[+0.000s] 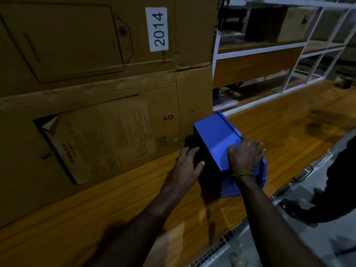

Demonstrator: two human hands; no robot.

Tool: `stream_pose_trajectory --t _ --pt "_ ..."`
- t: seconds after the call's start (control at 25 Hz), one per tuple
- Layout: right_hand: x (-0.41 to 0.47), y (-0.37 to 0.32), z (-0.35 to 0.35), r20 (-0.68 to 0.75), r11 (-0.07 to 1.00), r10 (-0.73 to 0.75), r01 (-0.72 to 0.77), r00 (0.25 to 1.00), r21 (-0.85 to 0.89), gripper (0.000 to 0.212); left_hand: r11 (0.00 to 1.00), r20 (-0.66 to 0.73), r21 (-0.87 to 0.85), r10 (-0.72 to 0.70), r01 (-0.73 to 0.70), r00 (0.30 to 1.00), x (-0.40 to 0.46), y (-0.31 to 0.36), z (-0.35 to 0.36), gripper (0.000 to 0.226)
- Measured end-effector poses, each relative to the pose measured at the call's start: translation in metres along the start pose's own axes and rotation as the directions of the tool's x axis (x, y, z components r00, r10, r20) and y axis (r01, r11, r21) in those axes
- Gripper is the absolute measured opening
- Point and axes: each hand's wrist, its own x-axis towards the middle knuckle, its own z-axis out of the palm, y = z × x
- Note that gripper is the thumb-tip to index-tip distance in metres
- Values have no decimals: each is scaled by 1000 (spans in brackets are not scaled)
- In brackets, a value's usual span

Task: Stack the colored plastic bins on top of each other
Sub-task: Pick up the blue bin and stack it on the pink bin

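Both forearms are reaching over the wooden shelf [96, 199]; left hand [187, 163] fingers are lying flat against the blue bin's [217, 135] dark side, right hand [245, 156] fingers are pressing straight on top; stacking is seemingly barely beginning, with no other colored bin showing

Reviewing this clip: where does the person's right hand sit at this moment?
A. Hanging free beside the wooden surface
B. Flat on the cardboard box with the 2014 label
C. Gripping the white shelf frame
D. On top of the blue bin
D: the right hand lies across the upper face of the blue bin, fingers spread on it, while the left hand touches the bin's dark side.
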Motion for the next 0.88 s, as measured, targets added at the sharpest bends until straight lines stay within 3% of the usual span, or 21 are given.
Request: stream_pose_trajectory --t 0.44,0.88 --pt "-14 -1 12 7 987 -160 160 987 -31 42 996 -115 -1 83 -84 990 23 6 16 46" --pt "-108 -51 1 95 904 -417 401 904 150 23 958 -224 280 8 56 975 -38 -21 -54 44"
